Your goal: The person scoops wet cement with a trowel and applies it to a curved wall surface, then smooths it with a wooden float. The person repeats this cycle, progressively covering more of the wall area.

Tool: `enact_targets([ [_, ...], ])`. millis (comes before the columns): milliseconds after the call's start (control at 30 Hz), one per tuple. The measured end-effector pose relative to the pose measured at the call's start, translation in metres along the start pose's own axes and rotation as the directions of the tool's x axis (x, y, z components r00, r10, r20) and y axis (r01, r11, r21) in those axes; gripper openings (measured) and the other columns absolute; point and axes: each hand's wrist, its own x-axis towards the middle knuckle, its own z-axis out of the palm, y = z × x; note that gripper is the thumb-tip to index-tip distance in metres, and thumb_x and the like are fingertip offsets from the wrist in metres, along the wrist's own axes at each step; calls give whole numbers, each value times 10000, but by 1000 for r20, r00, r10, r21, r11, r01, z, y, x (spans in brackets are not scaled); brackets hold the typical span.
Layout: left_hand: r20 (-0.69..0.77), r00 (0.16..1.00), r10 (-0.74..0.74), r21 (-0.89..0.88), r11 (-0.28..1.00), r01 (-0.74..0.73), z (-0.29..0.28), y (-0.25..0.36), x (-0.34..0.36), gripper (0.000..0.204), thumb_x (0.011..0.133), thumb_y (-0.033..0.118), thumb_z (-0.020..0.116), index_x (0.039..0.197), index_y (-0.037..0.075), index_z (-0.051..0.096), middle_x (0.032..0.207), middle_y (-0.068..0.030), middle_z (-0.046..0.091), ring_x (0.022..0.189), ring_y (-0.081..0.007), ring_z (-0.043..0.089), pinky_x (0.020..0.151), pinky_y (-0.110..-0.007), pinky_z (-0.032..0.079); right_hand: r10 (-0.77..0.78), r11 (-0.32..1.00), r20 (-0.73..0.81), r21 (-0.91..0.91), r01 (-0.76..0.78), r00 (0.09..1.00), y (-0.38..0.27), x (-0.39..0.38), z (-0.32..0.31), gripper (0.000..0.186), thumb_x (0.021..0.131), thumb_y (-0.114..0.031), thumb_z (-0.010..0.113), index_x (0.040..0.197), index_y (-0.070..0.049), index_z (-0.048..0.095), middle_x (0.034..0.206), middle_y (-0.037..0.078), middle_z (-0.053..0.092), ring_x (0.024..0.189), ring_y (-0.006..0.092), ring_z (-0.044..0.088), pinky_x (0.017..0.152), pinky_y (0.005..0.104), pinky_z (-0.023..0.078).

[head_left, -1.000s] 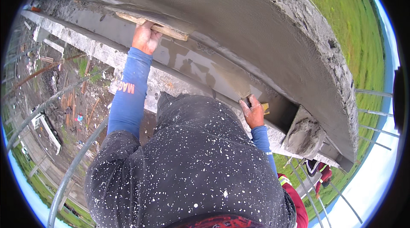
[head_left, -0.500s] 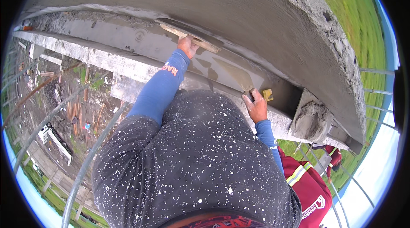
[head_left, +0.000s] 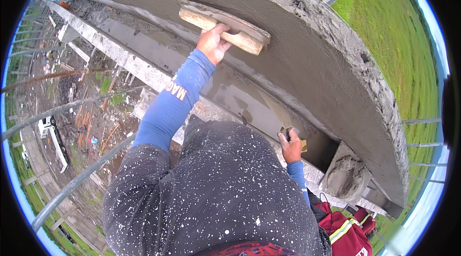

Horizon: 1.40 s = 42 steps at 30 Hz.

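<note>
Grey, wet cement wall (head_left: 307,59) curves across the top of the view, high above a building site and green grass far below. Up goes the left hand (head_left: 212,42), blue sleeve stretched out, fingers wrapped tight round the handle of a long pale wooden plastering float (head_left: 225,28), pressed flat against the fresh render. A second ago that float sat further left and lower on the wall, then slid right; now it has climbed onto the upper band, so the smoothing looks to be moving up the surface. Down at the ledge, the right hand (head_left: 290,146) is closed round the handle of a pointed steel trowel (head_left: 276,111), its blade angled up and left, lying close to the wet grey shelf (head_left: 230,95); it has barely shifted. Just right of it sits a lump of grey mortar (head_left: 346,175) heaped on the ledge. A red bag with reflective stripes (head_left: 346,234) lies at lower right, beside metal scaffold rails (head_left: 77,184).
</note>
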Motion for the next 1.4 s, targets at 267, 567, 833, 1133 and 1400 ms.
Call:
enact_targets([
  [267, 297, 928, 226, 152, 948, -280, 67, 186, -58, 174, 1055, 165, 608, 1151, 27, 652, 1059, -106, 712, 1018, -230, 701, 935, -364, 609, -136, 990, 23, 27, 135, 990, -9, 5, 5, 279, 921, -232, 762, 1024, -10, 628, 925, 241, 695, 820, 425, 666, 742, 476, 511],
  [567, 475, 674, 566, -77, 790, -608, -44, 326, -118, 220, 1072, 155, 587, 1244, 31, 644, 1260, -142, 663, 1190, -279, 638, 1072, -436, 540, -159, 987, 4, -15, 159, 987, 3, -29, 2, 260, 910, -177, 765, 1011, 19, 629, 905, 216, 685, 762, 356, 639, 730, 436, 509],
  [833, 411, 877, 250, -342, 934, -106, -195, 172, -72, 405, 1079, 344, 569, 1378, 73, 608, 1398, -109, 645, 1296, -298, 580, 1142, -489, 469, -126, 992, -45, -29, 125, 991, -44, -46, 10, 286, 919, -222, 767, 1009, -1, 610, 926, 247, 691, 839, 451, 656, 754, 482, 510],
  [1133, 12, 999, 39, -225, 974, -35, -198, 49, -65, 492, 1086, 379, 526, 1468, 68, 530, 1511, -130, 565, 1369, -315, 530, 1179, -481, 429, -314, 949, -33, 28, 315, 949, -141, -24, 19, 260, 943, -153, 754, 1119, -2, 638, 946, 197, 730, 811, 364, 711, 747, 416, 546],
  [1400, 155, 987, 48, -219, 976, -13, -227, 67, -69, 517, 1085, 388, 523, 1495, 73, 502, 1538, -132, 538, 1394, -317, 507, 1194, -481, 410, -180, 980, -36, -89, 176, 983, -129, -44, 37, 278, 965, -273, 734, 1025, -34, 605, 967, 242, 720, 896, 496, 667, 765, 504, 536],
])
